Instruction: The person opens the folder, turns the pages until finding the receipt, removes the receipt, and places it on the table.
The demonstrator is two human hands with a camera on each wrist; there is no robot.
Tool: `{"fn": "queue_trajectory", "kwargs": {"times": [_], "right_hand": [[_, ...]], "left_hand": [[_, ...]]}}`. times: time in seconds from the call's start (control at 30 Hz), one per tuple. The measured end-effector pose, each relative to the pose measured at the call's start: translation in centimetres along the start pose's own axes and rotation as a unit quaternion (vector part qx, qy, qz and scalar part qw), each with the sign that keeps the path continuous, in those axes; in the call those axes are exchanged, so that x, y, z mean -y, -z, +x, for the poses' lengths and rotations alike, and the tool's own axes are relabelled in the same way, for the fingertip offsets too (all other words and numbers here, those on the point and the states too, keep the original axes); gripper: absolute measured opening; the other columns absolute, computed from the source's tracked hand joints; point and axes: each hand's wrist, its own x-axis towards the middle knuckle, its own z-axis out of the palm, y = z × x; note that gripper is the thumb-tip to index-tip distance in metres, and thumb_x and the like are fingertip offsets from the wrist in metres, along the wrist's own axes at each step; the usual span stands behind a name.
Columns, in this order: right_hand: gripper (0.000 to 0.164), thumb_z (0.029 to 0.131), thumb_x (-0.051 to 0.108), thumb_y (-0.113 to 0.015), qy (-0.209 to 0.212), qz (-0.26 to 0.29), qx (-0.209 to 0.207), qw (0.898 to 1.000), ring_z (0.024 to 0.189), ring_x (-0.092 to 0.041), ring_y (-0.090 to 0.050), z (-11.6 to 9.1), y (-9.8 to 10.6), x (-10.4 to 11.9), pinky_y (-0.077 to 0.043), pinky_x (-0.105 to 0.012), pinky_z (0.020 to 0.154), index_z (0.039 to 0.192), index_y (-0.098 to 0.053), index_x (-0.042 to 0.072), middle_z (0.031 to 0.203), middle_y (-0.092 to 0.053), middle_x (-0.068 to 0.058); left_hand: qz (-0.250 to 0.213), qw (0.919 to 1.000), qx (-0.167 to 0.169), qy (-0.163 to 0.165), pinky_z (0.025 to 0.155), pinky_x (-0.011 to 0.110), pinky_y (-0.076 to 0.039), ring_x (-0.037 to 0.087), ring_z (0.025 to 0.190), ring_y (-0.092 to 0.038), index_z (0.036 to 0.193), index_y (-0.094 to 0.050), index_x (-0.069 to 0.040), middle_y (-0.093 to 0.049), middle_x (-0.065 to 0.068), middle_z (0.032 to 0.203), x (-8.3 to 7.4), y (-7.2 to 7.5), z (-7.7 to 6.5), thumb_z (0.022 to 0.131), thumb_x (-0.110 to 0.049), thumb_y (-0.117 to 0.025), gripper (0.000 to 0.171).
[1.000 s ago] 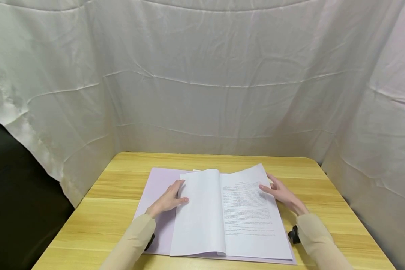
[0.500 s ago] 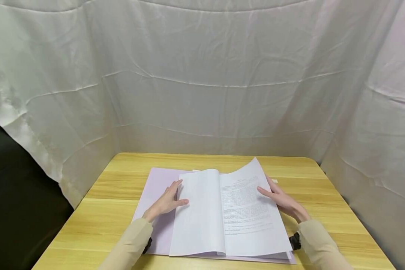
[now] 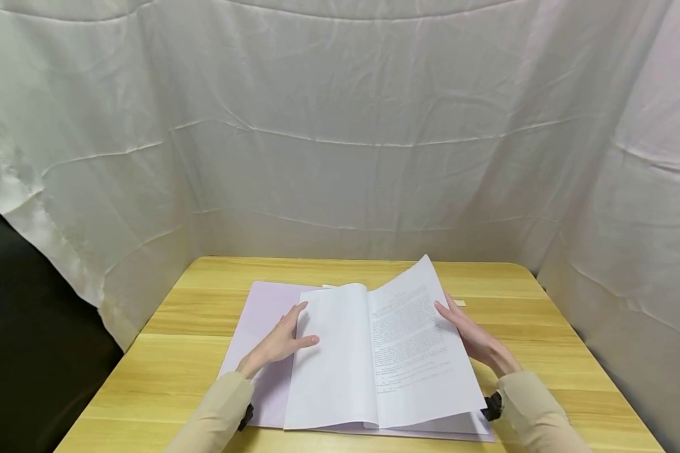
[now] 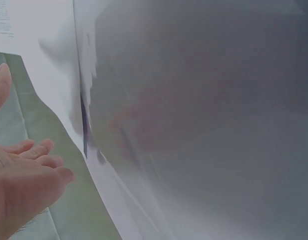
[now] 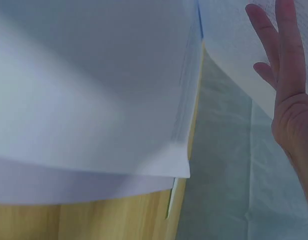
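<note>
In the lower middle of the head view, a stapled-looking stack of white paper lay spread on a lavender folder (image 3: 260, 333), with its plain left page (image 3: 331, 358) flat and its printed right page (image 3: 416, 358) lifted, the far corner rising to a point above the rest. The two hands were well apart, one at each side of the paper. The left hand (image 3: 277, 343), fingers extended and thumb spread, was at the plain page's left edge; whether it pressed on the paper could not be told. The right hand (image 3: 476, 333) held the printed page by its right edge, thumb on the face and fingers behind. Below that page, another white sheet (image 3: 467, 424) showed at the lower right of the folder. A small pale tab (image 3: 460, 303) showed just beyond the right hand. All this was on a wood-grain table (image 3: 204, 302). Beige sleeves (image 3: 215, 409) entered from the bottom, a black wrist device (image 3: 492, 406) beside the right cuff. Pale grey curtain (image 3: 345, 126) filled the upper frame, and a dark area (image 3: 28, 352) occupied the lower left.
</note>
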Motion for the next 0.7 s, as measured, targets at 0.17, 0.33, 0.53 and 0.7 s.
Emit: {"fn": "queue_trajectory", "kwargs": {"times": [0.17, 0.33, 0.53, 0.7], "right_hand": [[0.066, 0.106, 0.052, -0.006, 0.028, -0.015, 0.046, 0.998, 0.117, -0.019, -0.059, -0.1, -0.4, 0.5, -0.051, -0.043, 0.098, 0.159, 0.019, 0.022, 0.138, -0.046, -0.016], [0.070, 0.102, 0.056, 0.004, 0.058, -0.017, 0.075, 0.995, 0.123, -0.018, -0.054, 0.2, -0.9, 0.8, -0.045, -0.045, 0.102, 0.160, 0.017, 0.017, 0.149, -0.032, -0.029], [0.071, 0.099, 0.059, 0.009, 0.069, -0.011, 0.076, 0.995, 0.133, -0.012, -0.041, 0.7, -1.8, 1.2, -0.037, -0.040, 0.108, 0.159, 0.023, 0.021, 0.163, 0.000, -0.030], [0.073, 0.099, 0.061, 0.009, 0.069, -0.015, 0.079, 0.994, 0.136, -0.018, -0.038, 1.1, -2.5, 1.7, -0.036, -0.041, 0.109, 0.159, 0.021, 0.021, 0.164, -0.001, -0.029]], "left_hand": [[-0.013, 0.9999, 0.000, 0.005, 0.127, 0.061, -0.002, 0.044, 0.155, -0.011, 0.160, -0.019, -0.001, -0.020, 0.026, 0.165, -0.4, -0.1, -0.2, 0.093, -0.036, -0.071, 0.092], [-0.028, 0.9996, -0.008, 0.005, 0.126, 0.062, -0.014, 0.042, 0.155, -0.019, 0.160, -0.021, -0.006, -0.024, 0.021, 0.166, -0.8, -0.2, -0.2, 0.092, -0.038, -0.072, 0.091], [-0.051, 0.9987, -0.009, 0.002, 0.125, 0.060, -0.021, 0.039, 0.155, -0.023, 0.161, -0.021, -0.009, -0.025, 0.015, 0.167, -1.6, -0.2, 0.0, 0.092, -0.040, -0.072, 0.091], [-0.071, 0.9975, 0.001, -0.005, 0.124, 0.063, -0.021, 0.038, 0.155, -0.022, 0.162, -0.019, -0.012, -0.025, 0.012, 0.168, -2.3, -0.2, 0.2, 0.093, -0.042, -0.070, 0.091]]}}
